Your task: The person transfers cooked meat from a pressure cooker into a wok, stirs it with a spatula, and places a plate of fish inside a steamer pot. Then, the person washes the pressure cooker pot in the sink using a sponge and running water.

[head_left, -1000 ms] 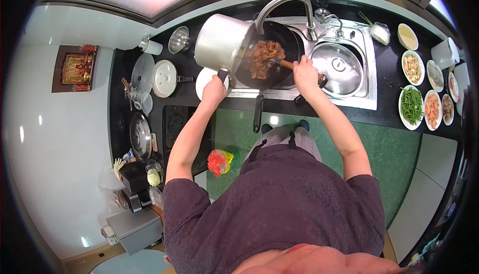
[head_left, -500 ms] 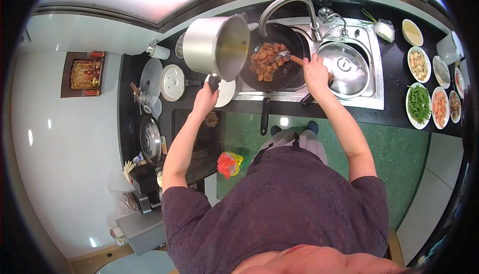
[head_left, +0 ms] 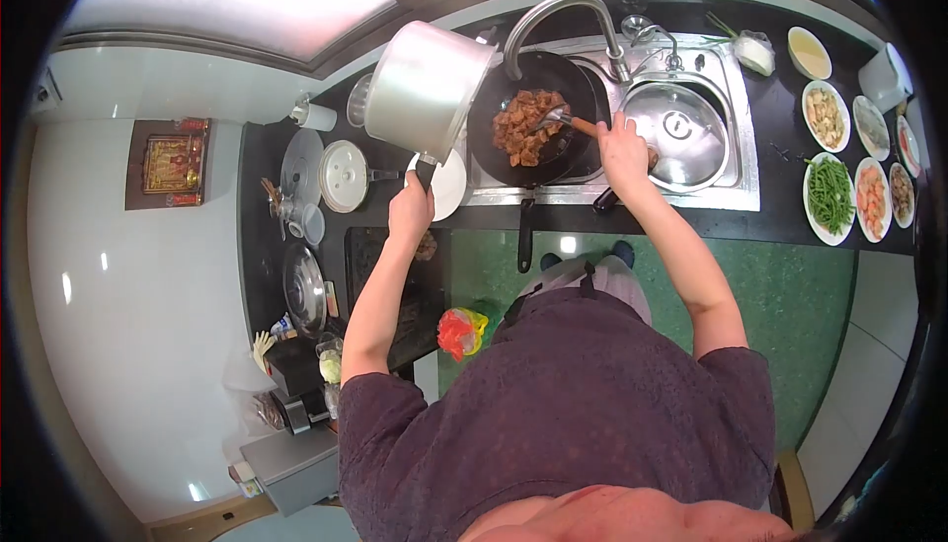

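Observation:
My left hand [head_left: 411, 210] grips the handle of a tall steel pot [head_left: 427, 88] and holds it tipped in the air, left of a black wok [head_left: 483, 137]. Brown meat chunks [head_left: 524, 125] fill the wok, which rests over the left sink basin with its long handle toward me. My right hand [head_left: 624, 151] holds a wooden-handled spatula [head_left: 568, 120] whose blade lies in the meat.
A curved faucet [head_left: 563, 9] arches over the wok. A steel lid [head_left: 677, 133] covers the right basin. Several plates of ingredients, among them green beans [head_left: 829, 196], line the counter at right. A lidded white pan [head_left: 346, 176], a white plate [head_left: 449, 185] and a stove [head_left: 395, 275] are at left.
My left hand has swung the pot from pouring over the wok to the left and up, its mouth now turned away. The spatula stays in the meat.

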{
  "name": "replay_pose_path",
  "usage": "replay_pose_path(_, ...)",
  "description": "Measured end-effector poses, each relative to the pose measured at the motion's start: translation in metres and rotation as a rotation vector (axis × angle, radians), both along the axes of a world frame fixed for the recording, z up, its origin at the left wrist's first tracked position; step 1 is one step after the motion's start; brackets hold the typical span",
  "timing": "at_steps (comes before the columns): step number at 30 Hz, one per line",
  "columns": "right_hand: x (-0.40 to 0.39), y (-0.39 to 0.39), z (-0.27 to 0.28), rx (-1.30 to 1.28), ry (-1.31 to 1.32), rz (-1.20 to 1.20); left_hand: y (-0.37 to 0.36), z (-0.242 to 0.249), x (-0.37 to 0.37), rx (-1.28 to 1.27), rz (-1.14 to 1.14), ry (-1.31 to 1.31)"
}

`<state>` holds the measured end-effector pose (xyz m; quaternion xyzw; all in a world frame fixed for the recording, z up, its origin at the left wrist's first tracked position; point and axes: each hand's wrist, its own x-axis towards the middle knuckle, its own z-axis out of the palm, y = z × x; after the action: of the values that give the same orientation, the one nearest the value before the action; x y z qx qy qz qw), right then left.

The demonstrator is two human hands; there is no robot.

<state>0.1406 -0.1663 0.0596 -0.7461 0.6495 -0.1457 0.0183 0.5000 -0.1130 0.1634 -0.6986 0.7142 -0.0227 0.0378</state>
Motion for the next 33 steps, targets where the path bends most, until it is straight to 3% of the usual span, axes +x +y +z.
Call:
replay_pose_path(10, -0.022, 0.027, 0.038, 0.093, -0.11, 0.001, -0.009, 0.008, 0.0, 0.036, 0.027, 0.097)
replay_pose_path(14, -0.026, 0.046, 0.063, 0.107, -0.439, 0.06, -0.02, -0.001, 0.02, 0.059, 0.017, 0.275)
replay_pose_path(15, -0.022, 0.047, 0.065, 0.085, -0.505, 0.079, -0.022, 0.0, 0.021, -0.014, -0.087, 0.305)
replay_pose_path(18, 0.006, 0.035, 0.071, 0.095, -0.583, 0.121, -0.021, 0.01, 0.02, 0.32, 0.284, 0.951)
replay_pose_path(21, 0.045, 0.012, 0.071, 0.005, -0.535, 0.162, -0.013, 0.021, 0.014, 0.407, 0.353, 1.209)
replay_pose_path(24, 0.089, -0.018, 0.072, -0.075, -0.423, 0.179, -0.007, 0.013, 0.028, 0.475, 0.343, 1.295)
replay_pose_path(29, 0.16, -0.051, 0.063, -0.225, -0.179, 0.083, -0.001, 0.003, 0.047, 0.481, 0.241, 1.192)
replay_pose_path(33, 0.171, -0.051, 0.054, -0.225, -0.14, 0.039, -0.005, 0.0, 0.069, 0.508, 0.203, 1.202)
